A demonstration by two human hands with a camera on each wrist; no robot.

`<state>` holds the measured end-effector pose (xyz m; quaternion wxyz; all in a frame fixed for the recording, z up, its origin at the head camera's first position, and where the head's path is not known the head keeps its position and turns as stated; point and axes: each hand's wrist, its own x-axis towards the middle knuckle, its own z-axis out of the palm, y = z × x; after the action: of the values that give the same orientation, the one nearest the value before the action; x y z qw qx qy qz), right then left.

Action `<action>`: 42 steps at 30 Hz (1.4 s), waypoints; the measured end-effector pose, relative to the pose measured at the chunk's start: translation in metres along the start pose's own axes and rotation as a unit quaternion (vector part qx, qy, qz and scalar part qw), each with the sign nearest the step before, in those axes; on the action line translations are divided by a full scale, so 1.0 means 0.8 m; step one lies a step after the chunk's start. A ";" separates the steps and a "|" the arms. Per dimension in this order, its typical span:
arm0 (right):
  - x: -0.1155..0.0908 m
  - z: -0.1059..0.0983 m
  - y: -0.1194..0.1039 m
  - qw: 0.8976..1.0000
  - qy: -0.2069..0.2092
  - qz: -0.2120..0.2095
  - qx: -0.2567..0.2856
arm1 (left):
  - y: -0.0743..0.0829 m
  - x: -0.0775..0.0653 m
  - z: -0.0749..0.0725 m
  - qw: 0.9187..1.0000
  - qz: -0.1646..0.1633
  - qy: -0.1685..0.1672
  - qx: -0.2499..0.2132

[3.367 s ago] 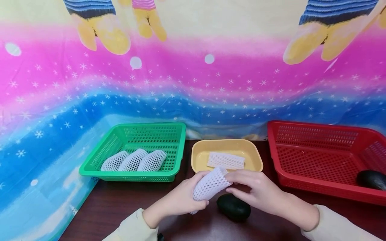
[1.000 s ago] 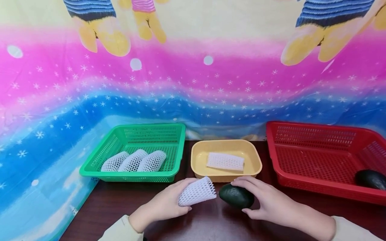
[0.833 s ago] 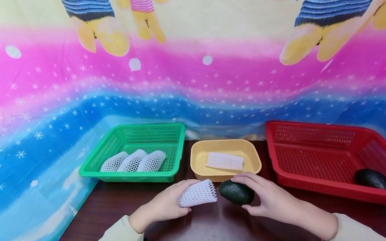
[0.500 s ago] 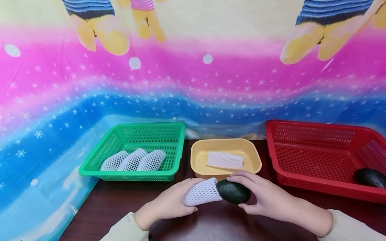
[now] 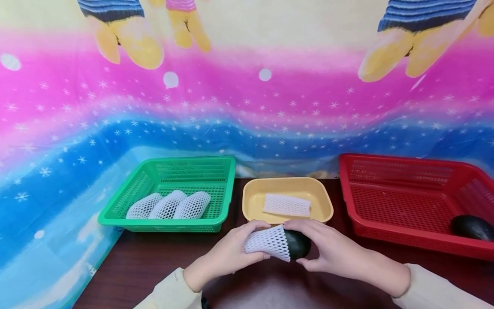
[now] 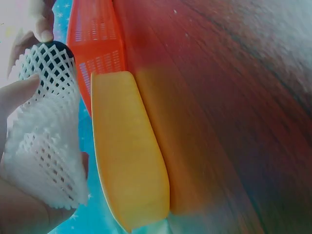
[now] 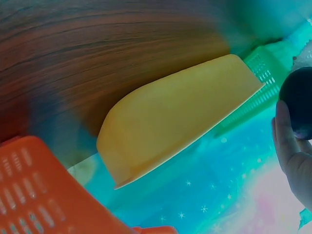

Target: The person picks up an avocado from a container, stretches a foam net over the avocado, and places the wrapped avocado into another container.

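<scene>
In the head view my left hand [image 5: 225, 258] grips a white foam net sleeve [image 5: 266, 243] from the left, thumb below and fingers above. The sleeve's right mouth is stretched over one end of a dark green, smooth oval fruit [image 5: 298, 244]. My right hand [image 5: 337, 249] holds the fruit's other, bare end between fingers and thumb. Both hands are above the table, in front of the yellow tray [image 5: 250, 216]. The left wrist view shows dark skin through the net [image 6: 51, 73]; the sleeve's nearer part looks slack. In the right wrist view, fingers touch the fruit [image 7: 298, 105].
A green basket [image 5: 166, 224] at left holds 3 net-covered fruits [image 5: 193, 205]. Another net sleeve [image 5: 287, 204] lies flat in the yellow tray. At right, a red basket [image 5: 405, 234] holds a bare dark fruit [image 5: 472, 227]. A patterned cloth [image 5: 247, 107] hangs behind the table [image 5: 154, 266].
Earlier the right hand was at the sleeve's mouth; then it picked up the fruit from the table. The hands have come together, and the fruit's left end has entered the sleeve.
</scene>
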<state>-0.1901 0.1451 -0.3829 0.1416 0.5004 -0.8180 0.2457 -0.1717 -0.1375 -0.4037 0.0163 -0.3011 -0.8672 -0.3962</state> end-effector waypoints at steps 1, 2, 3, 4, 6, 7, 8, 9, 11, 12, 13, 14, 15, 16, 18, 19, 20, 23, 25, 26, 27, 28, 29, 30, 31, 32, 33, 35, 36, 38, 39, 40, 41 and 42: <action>0.002 0.002 0.000 1.000 0.002 0.001 0.006 | 0.000 0.000 0.000 1.000 -0.002 0.005 -0.008; 0.005 0.003 0.000 1.000 0.005 0.001 0.010 | 0.001 0.000 0.000 1.000 -0.004 0.010 -0.015; 0.006 0.005 0.001 1.000 0.007 0.001 0.014 | 0.001 0.000 0.000 1.000 -0.007 0.014 -0.020; 0.008 0.006 0.001 1.000 0.010 0.000 0.015 | 0.002 0.001 0.000 1.000 -0.009 0.018 -0.023; 0.010 0.007 0.002 1.000 0.014 -0.003 0.016 | 0.003 0.001 0.000 0.999 -0.014 0.022 -0.024; 0.010 0.007 0.003 1.000 0.015 -0.007 0.017 | 0.003 0.001 0.000 0.999 -0.017 0.023 -0.023; 0.011 0.007 0.003 1.000 0.015 -0.010 0.019 | 0.004 0.001 0.000 0.999 -0.019 0.022 -0.023; 0.011 0.007 0.004 1.000 0.014 -0.012 0.020 | 0.004 0.001 -0.001 0.999 -0.021 0.022 -0.022; 0.012 0.007 0.004 1.000 0.015 -0.017 0.021 | 0.005 0.001 -0.001 0.999 -0.025 0.021 -0.019; 0.012 0.006 0.003 0.999 0.016 -0.019 0.023 | 0.005 0.001 -0.001 0.999 -0.027 0.020 -0.017; 0.011 0.006 0.003 0.999 0.017 -0.021 0.022 | 0.005 0.001 -0.001 0.999 -0.028 0.019 -0.015; 0.011 0.006 0.003 0.999 0.018 -0.021 0.021 | 0.006 0.002 -0.001 0.999 -0.029 0.018 -0.013; 0.010 0.005 0.002 0.999 0.021 -0.024 0.018 | 0.006 0.002 -0.001 0.999 -0.029 0.018 -0.012; 0.010 0.004 0.002 0.999 0.023 -0.023 0.017 | 0.007 0.003 -0.001 0.999 -0.028 0.017 -0.011; 0.009 0.002 0.002 0.999 0.025 -0.018 0.022 | 0.008 0.006 -0.001 1.000 -0.024 0.015 -0.012; 0.008 0.001 0.002 0.999 0.025 -0.012 0.031 | 0.009 0.007 -0.002 1.000 -0.022 0.014 -0.013; 0.007 0.000 0.002 0.999 0.024 -0.005 0.042 | 0.010 0.008 -0.002 1.000 -0.020 0.012 -0.014; 0.006 -0.003 0.001 0.996 0.023 0.018 0.081 | 0.013 0.013 -0.002 1.000 -0.022 0.005 -0.017; 0.004 -0.004 0.002 0.994 0.029 0.020 0.099 | 0.015 0.015 -0.002 1.000 -0.026 -0.002 -0.015; 0.004 -0.004 0.002 0.994 0.032 0.017 0.104 | 0.016 0.016 -0.002 0.999 -0.029 -0.006 -0.014; 0.003 -0.004 0.003 0.994 0.036 0.011 0.107 | 0.016 0.017 -0.002 0.999 -0.031 -0.010 -0.013; 0.003 -0.004 0.004 0.993 0.041 0.003 0.111 | 0.017 0.018 -0.002 0.999 -0.033 -0.013 -0.012; 0.003 -0.004 0.004 0.992 0.046 -0.003 0.114 | 0.017 0.018 -0.002 0.999 -0.036 -0.018 -0.011; 0.002 -0.003 0.005 0.992 0.051 -0.008 0.118 | 0.018 0.019 -0.002 0.999 -0.038 -0.022 -0.012; 0.002 -0.002 0.006 0.991 0.055 -0.013 0.122 | 0.018 0.020 -0.002 0.999 -0.039 -0.025 -0.013; 0.001 -0.002 0.007 0.990 0.059 -0.015 0.124 | 0.019 0.020 -0.001 0.999 -0.039 -0.028 -0.015; 0.000 -0.001 0.008 0.990 0.062 -0.018 0.122 | 0.019 0.021 -0.001 0.999 -0.040 -0.032 -0.018; -0.002 0.001 0.009 0.990 0.067 -0.020 0.120 | 0.020 0.022 0.000 0.998 -0.041 -0.036 -0.023; -0.003 0.002 0.010 0.990 0.068 -0.021 0.124 | 0.020 0.023 0.001 0.998 -0.040 -0.038 -0.022; -0.004 0.004 0.011 0.989 0.071 -0.025 0.129 | 0.021 0.024 0.002 0.998 -0.036 -0.041 -0.019; -0.004 0.006 0.011 0.988 0.072 -0.026 0.136 | 0.022 0.025 0.003 0.998 -0.035 -0.043 -0.017; -0.004 0.007 0.012 0.986 0.074 -0.029 0.144 | 0.022 0.026 0.004 0.998 -0.033 -0.044 -0.015; -0.004 0.008 0.013 0.985 0.076 -0.031 0.149 | 0.023 0.027 0.005 0.998 -0.031 -0.046 -0.013; -0.004 0.010 0.013 0.985 0.079 -0.033 0.152 | 0.023 0.028 0.006 0.998 -0.029 -0.047 -0.011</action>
<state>-0.1982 0.1472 -0.3936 0.1366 0.5216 -0.7405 0.4011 -0.1789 -0.1135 -0.3882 -0.0394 -0.2945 -0.8711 -0.3910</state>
